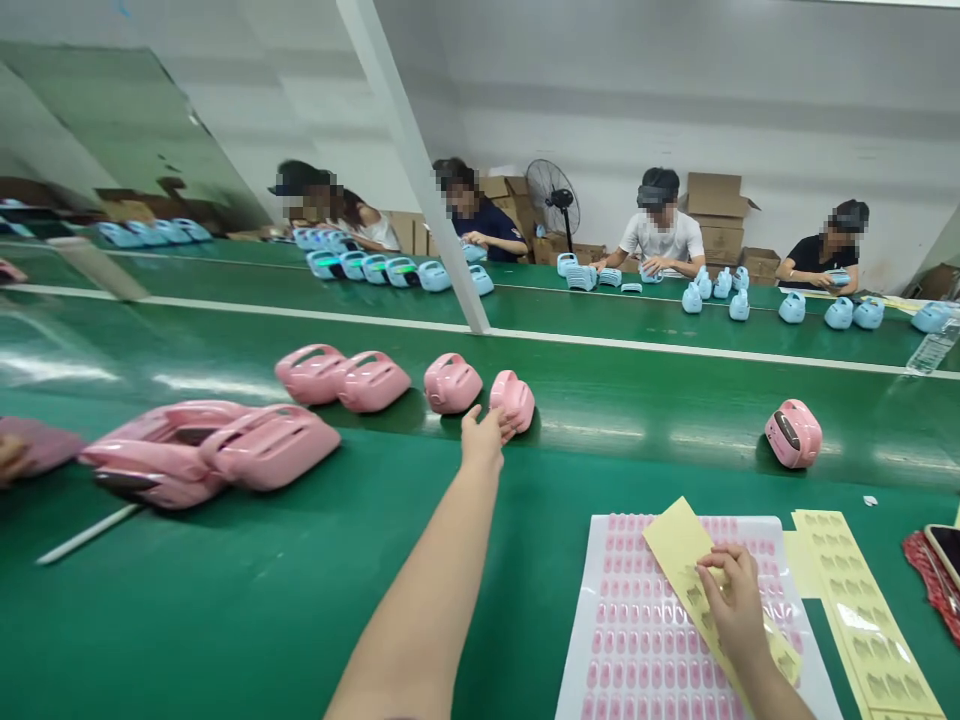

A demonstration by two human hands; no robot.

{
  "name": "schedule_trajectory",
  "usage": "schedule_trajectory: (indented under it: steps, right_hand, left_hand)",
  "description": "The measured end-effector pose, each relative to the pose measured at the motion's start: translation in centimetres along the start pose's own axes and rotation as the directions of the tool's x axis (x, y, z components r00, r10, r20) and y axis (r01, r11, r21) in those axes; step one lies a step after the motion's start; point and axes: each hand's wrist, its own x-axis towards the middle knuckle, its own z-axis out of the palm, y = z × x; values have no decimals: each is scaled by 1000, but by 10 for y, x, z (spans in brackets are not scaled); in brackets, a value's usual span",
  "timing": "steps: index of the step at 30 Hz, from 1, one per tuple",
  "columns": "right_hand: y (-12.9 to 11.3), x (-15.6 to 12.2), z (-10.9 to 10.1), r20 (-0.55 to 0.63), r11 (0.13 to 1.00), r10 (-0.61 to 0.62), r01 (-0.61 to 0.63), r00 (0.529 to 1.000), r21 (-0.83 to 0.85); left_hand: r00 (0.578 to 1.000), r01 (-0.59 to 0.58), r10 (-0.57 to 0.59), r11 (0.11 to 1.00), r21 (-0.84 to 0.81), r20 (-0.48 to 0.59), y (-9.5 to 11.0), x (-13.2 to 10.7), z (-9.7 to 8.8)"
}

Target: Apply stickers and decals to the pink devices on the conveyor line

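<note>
My left hand [486,437] stretches forward to a pink rounded plastic case with a handle [514,398]. Its fingers are apart and rest against the near side of the case, not closed round it. My right hand [733,605] is over a yellow sticker sheet [679,535], thumb and forefinger pinched together; whatever is between them is too small to make out. Under that sheet lies a white sheet of small pink oval stickers [630,620]. Another pink case [452,383] stands just left of the one I touch.
More pink cases [274,447] stand at the left, beside a white stick [88,535]. One pink case [793,434] is farther right on the green belt. Other yellow sticker sheets [862,600] and a phone [946,548] lie at the right. Several people work across the line with blue cases [793,307].
</note>
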Motion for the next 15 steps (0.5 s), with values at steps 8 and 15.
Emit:
schedule_trajectory:
  steps: [8, 15]
  right_hand:
    - [-4, -9, 5, -29, 994, -108, 108, 994, -4]
    - [-15, -10, 12, -117, 992, -118, 113, 986, -53]
  left_hand:
    - [996, 68, -65, 996, 60, -55, -1, 38, 14]
    - [997, 68, -73, 990, 120, 36, 0, 32, 19]
